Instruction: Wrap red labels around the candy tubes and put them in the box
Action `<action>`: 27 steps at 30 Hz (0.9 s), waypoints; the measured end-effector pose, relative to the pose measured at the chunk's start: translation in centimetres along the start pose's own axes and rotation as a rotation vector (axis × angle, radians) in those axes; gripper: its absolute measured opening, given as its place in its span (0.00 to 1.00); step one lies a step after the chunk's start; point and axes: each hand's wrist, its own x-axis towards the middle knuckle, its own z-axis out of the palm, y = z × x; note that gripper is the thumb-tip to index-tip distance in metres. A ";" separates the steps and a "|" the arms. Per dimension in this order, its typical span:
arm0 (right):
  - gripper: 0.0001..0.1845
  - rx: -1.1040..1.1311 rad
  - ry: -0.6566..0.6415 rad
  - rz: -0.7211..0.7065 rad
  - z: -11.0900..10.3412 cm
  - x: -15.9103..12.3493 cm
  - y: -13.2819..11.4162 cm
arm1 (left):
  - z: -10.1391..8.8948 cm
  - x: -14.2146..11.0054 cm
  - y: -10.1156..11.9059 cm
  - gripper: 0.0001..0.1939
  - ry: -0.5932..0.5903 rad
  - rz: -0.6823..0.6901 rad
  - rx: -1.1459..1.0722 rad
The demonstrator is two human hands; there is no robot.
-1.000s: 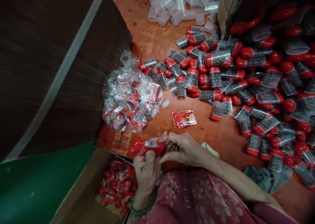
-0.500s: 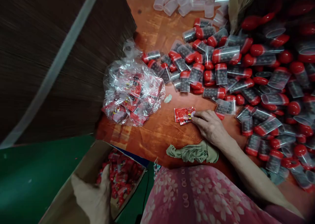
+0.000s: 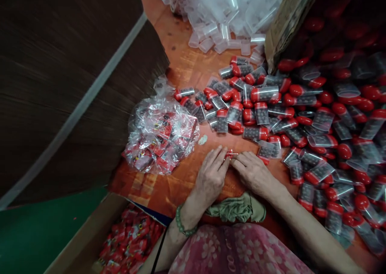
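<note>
Both my hands meet over the table, fingertips closed on a small red printed packet [image 3: 231, 154]. It shows only as a narrow strip between them, its rest hidden by the fingers. My left hand [image 3: 212, 172], a green bead bracelet on its wrist, pinches the left end. The right end is pinched by my right hand [image 3: 252, 172]. Just behind and to the left sits a clear plastic bag [image 3: 164, 135] of similar red packets. To the right lie many clear tubes with red caps [image 3: 261, 113], dark dots showing on their sides.
Clear empty sleeves [image 3: 223, 35] are heaped at the back beside a cardboard flap [image 3: 279, 29]. A crumpled green cloth [image 3: 238, 208] lies in front of my hands. A dark strapped box [image 3: 75, 57] stands left. Below the edge, an open carton holds red packets [image 3: 129, 242].
My left hand has come up from the carton to the red packet beside my right hand. The packet, lying flat before, now shows as a thin strip between my fingers. The view has shifted.
</note>
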 end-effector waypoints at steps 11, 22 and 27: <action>0.33 -0.081 -0.067 -0.038 -5.3 21.6 2.7 | -0.1 0.3 -0.2 0.11 0.017 -0.114 -0.091; 0.32 -0.042 -0.146 -0.013 -1.5 21.5 5.7 | -1.0 1.2 -0.2 0.10 -0.029 -0.177 -0.233; 0.27 -0.137 -0.181 -0.071 -2.8 15.7 6.7 | -0.7 1.2 -0.1 0.10 -0.009 -0.178 -0.208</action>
